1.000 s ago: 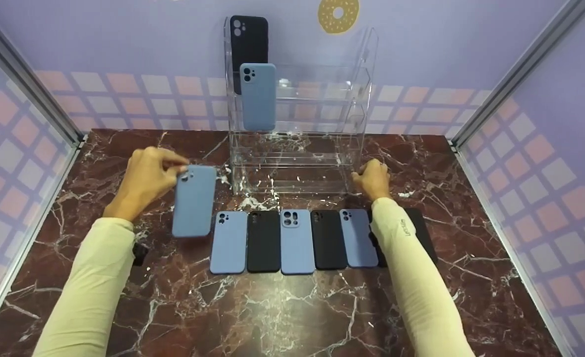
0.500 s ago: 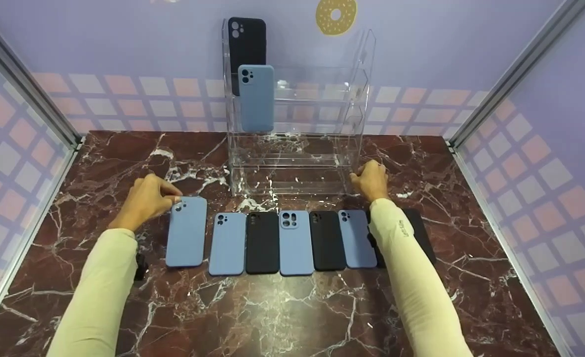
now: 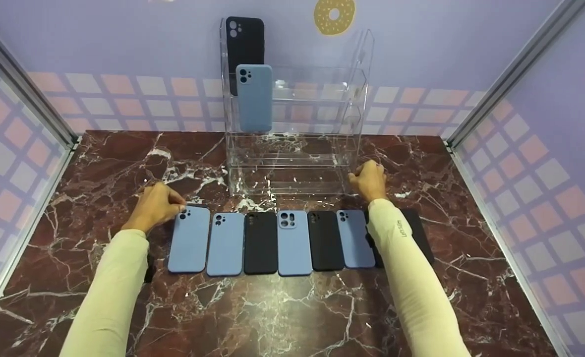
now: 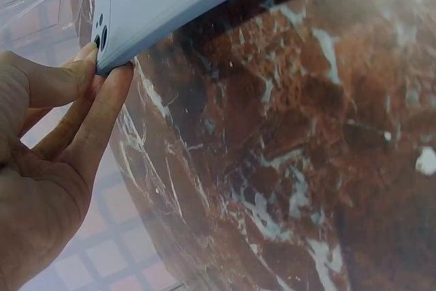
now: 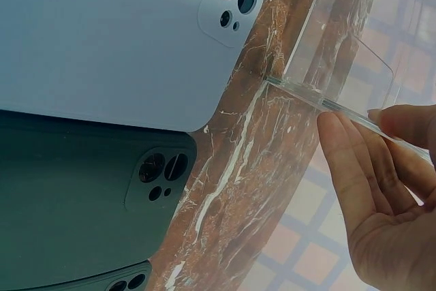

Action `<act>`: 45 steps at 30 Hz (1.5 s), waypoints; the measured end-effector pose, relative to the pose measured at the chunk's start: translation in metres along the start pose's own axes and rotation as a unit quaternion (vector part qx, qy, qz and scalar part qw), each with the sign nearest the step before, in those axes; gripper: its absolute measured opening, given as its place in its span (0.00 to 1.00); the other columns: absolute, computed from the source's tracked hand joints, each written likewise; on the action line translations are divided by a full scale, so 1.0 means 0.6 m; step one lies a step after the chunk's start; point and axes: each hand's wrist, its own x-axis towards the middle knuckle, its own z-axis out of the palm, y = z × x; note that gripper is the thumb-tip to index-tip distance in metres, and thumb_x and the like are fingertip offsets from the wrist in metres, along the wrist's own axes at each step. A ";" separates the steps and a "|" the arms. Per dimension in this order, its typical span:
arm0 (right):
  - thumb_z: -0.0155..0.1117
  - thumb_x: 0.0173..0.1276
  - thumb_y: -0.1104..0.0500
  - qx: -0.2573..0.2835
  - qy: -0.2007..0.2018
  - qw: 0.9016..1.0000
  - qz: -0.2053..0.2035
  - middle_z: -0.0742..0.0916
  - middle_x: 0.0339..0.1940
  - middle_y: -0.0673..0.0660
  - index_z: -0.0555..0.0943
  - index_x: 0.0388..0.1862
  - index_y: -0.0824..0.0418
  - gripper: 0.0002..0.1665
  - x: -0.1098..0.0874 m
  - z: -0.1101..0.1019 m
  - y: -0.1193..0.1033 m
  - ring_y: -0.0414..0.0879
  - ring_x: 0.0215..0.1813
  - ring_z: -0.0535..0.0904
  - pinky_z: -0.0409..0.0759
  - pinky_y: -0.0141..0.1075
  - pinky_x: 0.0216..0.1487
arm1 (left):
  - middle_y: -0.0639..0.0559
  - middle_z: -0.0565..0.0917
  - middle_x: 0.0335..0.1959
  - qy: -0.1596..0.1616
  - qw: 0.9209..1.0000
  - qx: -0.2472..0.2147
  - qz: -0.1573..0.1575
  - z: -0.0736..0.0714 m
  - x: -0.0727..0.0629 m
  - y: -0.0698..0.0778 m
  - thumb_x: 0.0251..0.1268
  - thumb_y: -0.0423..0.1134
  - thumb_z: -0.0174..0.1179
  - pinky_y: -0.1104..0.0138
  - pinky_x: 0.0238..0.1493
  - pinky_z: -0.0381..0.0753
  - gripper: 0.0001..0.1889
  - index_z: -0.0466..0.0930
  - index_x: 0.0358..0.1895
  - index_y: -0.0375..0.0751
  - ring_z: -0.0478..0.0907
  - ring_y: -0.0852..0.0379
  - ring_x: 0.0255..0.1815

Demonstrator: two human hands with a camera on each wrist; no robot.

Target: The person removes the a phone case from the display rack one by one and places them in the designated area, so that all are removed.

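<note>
My left hand (image 3: 154,207) pinches the upper left corner of a light blue phone case (image 3: 189,243), at the left end of a row on the table. In the left wrist view, thumb and fingers grip that corner beside the camera holes. My right hand (image 3: 370,179) holds the lower right side of a clear tiered display stand (image 5: 351,122), its thin edge between thumb and fingers. A black phone case (image 3: 245,44) stands on the stand's upper left, with a blue phone case (image 3: 255,99) on a lower tier in front.
Rightward along the row lie a blue case (image 3: 225,245), a black case (image 3: 261,243), a blue case with a large camera cutout (image 3: 294,248), another black case (image 3: 326,243) and a blue case (image 3: 357,243). My right sleeve (image 3: 411,277) partly covers dark cases at the right end.
My left hand has brought the blue case down and toward me, then slightly right, beside the leftmost case of the row. My right hand has stayed on the stand.
</note>
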 end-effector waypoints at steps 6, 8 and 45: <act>0.68 0.65 0.58 0.005 0.002 1.000 0.001 0.84 0.52 0.72 0.84 0.46 0.72 0.18 0.000 0.002 0.000 0.68 0.62 0.74 0.69 0.57 0.66 | 0.37 0.89 0.38 0.001 1.000 0.000 -0.003 0.008 0.002 0.000 0.62 0.30 0.65 0.46 0.46 0.82 0.07 0.90 0.39 0.31 0.87 0.43 0.33; 0.68 0.64 0.58 0.005 0.003 1.000 0.002 0.84 0.52 0.72 0.84 0.45 0.72 0.18 0.000 0.002 0.000 0.69 0.62 0.74 0.69 0.57 0.66 | 0.37 0.89 0.39 0.001 1.000 0.001 -0.005 0.010 0.002 0.000 0.62 0.30 0.65 0.46 0.48 0.82 0.07 0.90 0.40 0.31 0.87 0.41 0.36; 0.68 0.64 0.57 -0.005 0.009 1.000 -0.010 0.86 0.51 0.71 0.87 0.41 0.70 0.16 0.001 0.001 0.000 0.69 0.60 0.77 0.71 0.58 0.64 | 0.34 0.67 0.73 0.193 0.980 -0.008 0.052 -0.131 0.109 0.240 0.75 0.33 0.56 0.54 0.74 0.62 0.28 0.62 0.75 0.34 0.67 0.39 0.73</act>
